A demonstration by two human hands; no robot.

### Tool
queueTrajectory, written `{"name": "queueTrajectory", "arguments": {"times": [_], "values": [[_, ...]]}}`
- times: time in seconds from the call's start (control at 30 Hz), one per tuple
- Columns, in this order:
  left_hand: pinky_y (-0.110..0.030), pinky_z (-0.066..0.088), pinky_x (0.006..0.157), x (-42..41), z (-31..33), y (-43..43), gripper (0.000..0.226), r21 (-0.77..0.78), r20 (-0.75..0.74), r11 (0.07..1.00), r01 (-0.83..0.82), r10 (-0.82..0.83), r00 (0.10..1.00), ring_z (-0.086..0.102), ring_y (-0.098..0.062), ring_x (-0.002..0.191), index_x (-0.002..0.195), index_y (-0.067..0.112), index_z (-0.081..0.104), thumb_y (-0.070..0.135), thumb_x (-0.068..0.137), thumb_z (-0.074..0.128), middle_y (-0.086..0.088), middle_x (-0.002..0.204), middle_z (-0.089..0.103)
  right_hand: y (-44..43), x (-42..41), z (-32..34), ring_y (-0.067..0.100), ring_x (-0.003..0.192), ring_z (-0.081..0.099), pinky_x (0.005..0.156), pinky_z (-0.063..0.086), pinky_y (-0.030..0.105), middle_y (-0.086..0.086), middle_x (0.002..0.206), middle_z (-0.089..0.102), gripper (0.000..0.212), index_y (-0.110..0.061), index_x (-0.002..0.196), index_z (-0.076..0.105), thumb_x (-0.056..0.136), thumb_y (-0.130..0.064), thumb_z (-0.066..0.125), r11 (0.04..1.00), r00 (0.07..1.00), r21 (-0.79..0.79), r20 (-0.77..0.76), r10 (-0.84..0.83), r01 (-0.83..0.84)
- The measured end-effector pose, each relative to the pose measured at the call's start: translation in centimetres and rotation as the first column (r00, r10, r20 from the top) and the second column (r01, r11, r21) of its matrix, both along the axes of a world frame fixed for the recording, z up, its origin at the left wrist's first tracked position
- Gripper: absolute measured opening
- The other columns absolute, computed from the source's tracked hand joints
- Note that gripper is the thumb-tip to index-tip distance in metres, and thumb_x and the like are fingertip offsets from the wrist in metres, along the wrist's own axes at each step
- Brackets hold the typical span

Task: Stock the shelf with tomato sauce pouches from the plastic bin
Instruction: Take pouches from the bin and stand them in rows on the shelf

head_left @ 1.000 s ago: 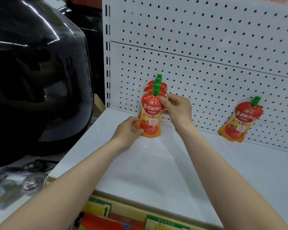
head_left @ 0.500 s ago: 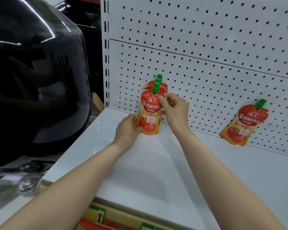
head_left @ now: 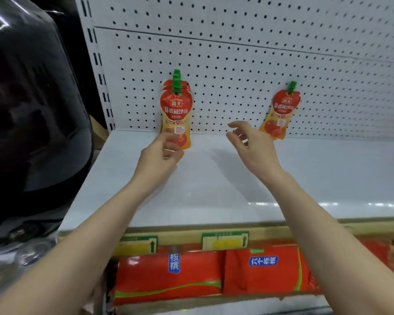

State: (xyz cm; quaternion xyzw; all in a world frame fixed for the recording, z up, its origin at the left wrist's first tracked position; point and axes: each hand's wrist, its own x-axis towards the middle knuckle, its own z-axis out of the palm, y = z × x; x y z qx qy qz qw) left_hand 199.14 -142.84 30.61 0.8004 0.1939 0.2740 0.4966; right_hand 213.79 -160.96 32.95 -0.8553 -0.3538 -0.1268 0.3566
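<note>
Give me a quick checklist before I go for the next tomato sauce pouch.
1. Right hand free: ok, open, holding nothing.
2. Left hand clear of the front red-and-orange, green-capped tomato sauce pouch: cannot tell, fingers at its lower edge, blurred.
3. That pouch upright against the white perforated pegboard: ok.
4. Lone right pouch straight: not ok, tilted.
5. Plastic bin within reach: cannot tell, out of view.

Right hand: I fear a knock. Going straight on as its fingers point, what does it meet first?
The right hand would probably meet the white perforated back panel first; depth unclear.
</note>
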Motion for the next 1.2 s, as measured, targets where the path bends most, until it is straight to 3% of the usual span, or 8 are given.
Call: {"name": "queueTrajectory", "arguments": {"times": [0.17, 0.33, 0.5, 0.63, 0.77, 1.03, 1.13, 1.2], "values": [[-0.022, 0.050, 0.079, -3.0, -0.5, -4.8, 0.023, 0.019, 0.045, 0.950, 0.311, -0.311, 0.949, 0.063, -0.008, 0.082, 0.105, 0.032, 0.060, 0.015, 0.089, 0.063, 0.009, 0.092, 0.068, -8.9, -7.4, -3.5, 0.020, 0.094, 0.062, 0.083, 0.049, 0.040, -0.007, 0.100, 0.071, 0.026, -0.022, 0.112, 0.066, 0.098, -0.039, 0.052, 0.972, 0.971, -0.040, 0.060, -0.230, 0.233], [-0.021, 0.051, 0.077, -4.9, -1.1, -12.9, 0.025, -0.012, 0.090, 0.806, 0.591, -0.588, 0.804, 0.061, -0.005, 0.078, 0.101, 0.033, 0.062, 0.015, 0.084, 0.061, 0.005, 0.093, 0.069, -18.8, -15.9, -8.2, 0.025, 0.095, 0.060, 0.085, 0.043, 0.034, 0.002, 0.103, 0.071, 0.028, -0.017, 0.117, 0.066, 0.098, -0.034, 0.055, 0.877, 0.873, -0.023, 0.116, -0.474, 0.480], [-0.015, 0.049, 0.077, -4.9, -4.5, -21.8, 0.025, -0.049, 0.048, 0.638, 0.768, -0.767, 0.640, 0.061, -0.001, 0.081, 0.104, 0.025, 0.063, 0.006, 0.088, 0.062, 0.004, 0.094, 0.068, -28.3, -22.6, -13.9, 0.023, 0.095, 0.058, 0.082, 0.039, 0.032, 0.000, 0.104, 0.068, 0.029, -0.020, 0.123, 0.061, 0.100, -0.035, 0.051, 0.740, 0.742, -0.065, 0.005, -0.671, 0.669], [-0.020, 0.050, 0.081, -3.6, -9.6, -29.0, 0.027, -0.073, -0.054, 0.579, 0.812, -0.815, 0.577, 0.063, -0.005, 0.086, 0.104, 0.026, 0.064, 0.004, 0.087, 0.063, 0.008, 0.093, 0.069, -34.8, -24.9, -19.0, 0.027, 0.100, 0.060, 0.083, 0.040, 0.032, 0.003, 0.114, 0.068, 0.029, -0.018, 0.127, 0.059, 0.101, -0.029, 0.052, 0.643, 0.629, -0.121, -0.137, -0.766, 0.756], [-0.014, 0.048, 0.076, -1.3, -15.7, -37.2, 0.030, -0.163, -0.176, 0.520, 0.838, -0.851, 0.494, 0.062, -0.002, 0.082, 0.102, 0.027, 0.062, 0.001, 0.087, 0.062, 0.010, 0.091, 0.068, -42.0, -25.1, -24.6, 0.024, 0.109, 0.059, 0.081, 0.039, 0.028, 0.002, 0.124, 0.066, 0.034, -0.020, 0.133, 0.055, 0.101, -0.030, 0.051, 0.565, 0.507, -0.249, -0.261, -0.821, 0.787], [-0.005, 0.045, 0.076, 5.5, -27.0, -52.2, 0.027, -0.280, -0.440, 0.520, 0.807, -0.817, 0.373, 0.061, -0.001, 0.084, 0.106, 0.025, 0.060, 0.003, 0.091, 0.059, 0.007, 0.096, 0.065, -56.5, -19.3, -34.1, 0.036, 0.107, 0.062, 0.084, 0.053, 0.043, 0.012, 0.121, 0.066, 0.038, -0.016, 0.136, 0.051, 0.098, -0.021, 0.054, 0.537, 0.295, -0.495, -0.486, -0.823, 0.683], [-0.016, 0.049, 0.077, 7.9, -31.7, -56.3, 0.030, -0.296, -0.528, 0.566, 0.769, -0.768, 0.362, 0.062, 0.002, 0.084, 0.105, 0.032, 0.060, 0.007, 0.089, 0.060, 0.013, 0.096, 0.065, -60.2, -15.5, -37.2, 0.041, 0.107, 0.059, 0.082, 0.052, 0.047, 0.016, 0.119, 0.064, 0.037, -0.013, 0.134, 0.050, 0.098, -0.018, 0.051, 0.577, 0.311, -0.554, -0.503, -0.806, 0.600], [-0.029, 0.052, 0.082, 9.2, -34.5, -58.7, 0.032, -0.277, -0.591, 0.592, 0.757, -0.726, 0.352, 0.064, -0.008, 0.091, 0.116, 0.025, 0.059, 0.010, 0.088, 0.062, 0.010, 0.101, 0.064, -62.3, -12.7, -39.2, 0.044, 0.106, 0.058, 0.081, 0.050, 0.048, 0.019, 0.119, 0.062, 0.038, -0.012, 0.136, 0.049, 0.098, -0.017, 0.049, 0.582, 0.314, -0.581, -0.501, -0.807, 0.569]]}}
